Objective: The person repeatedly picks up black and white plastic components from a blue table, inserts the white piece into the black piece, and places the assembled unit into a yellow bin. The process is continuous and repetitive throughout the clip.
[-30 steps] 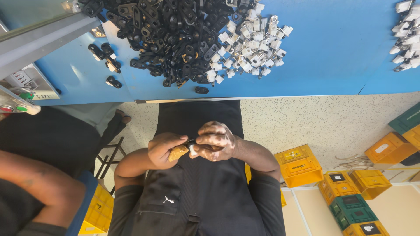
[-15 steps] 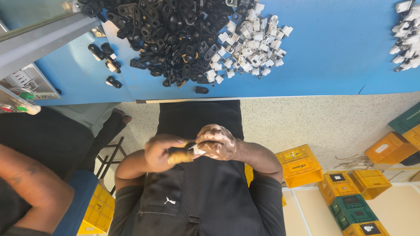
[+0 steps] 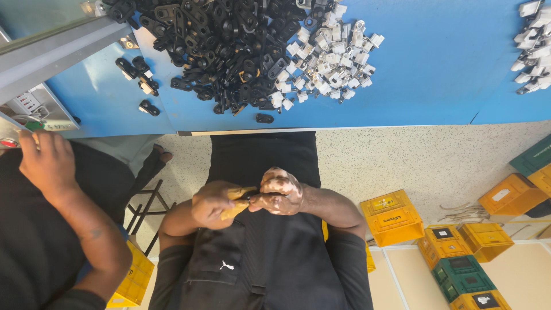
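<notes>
Two hands meet close to the body, over a black apron (image 3: 258, 258). The left hand (image 3: 213, 202) has its fingers curled around a tan tool (image 3: 235, 208) whose ends stick out above and below the grip. The right hand (image 3: 281, 192) is bunched against it, fingers pinched narrow on a small dark part (image 3: 251, 197) pressed to the tool (the part is too small to tell its shape). The two hands touch each other.

Farther off lies a blue surface (image 3: 436, 69). On it sits a big heap of black parts (image 3: 218, 46), and just to its right, touching it, a smaller heap of white parts (image 3: 327, 60). More white parts (image 3: 534, 46) lie at the far right edge. A few loose black pieces (image 3: 140, 74) lie left of the big heap.

At the left, another person's hand (image 3: 49, 163) is raised near a grey rail (image 3: 57, 51). On the floor to the right stand yellow crates (image 3: 393, 215) and a green crate (image 3: 462, 275).
</notes>
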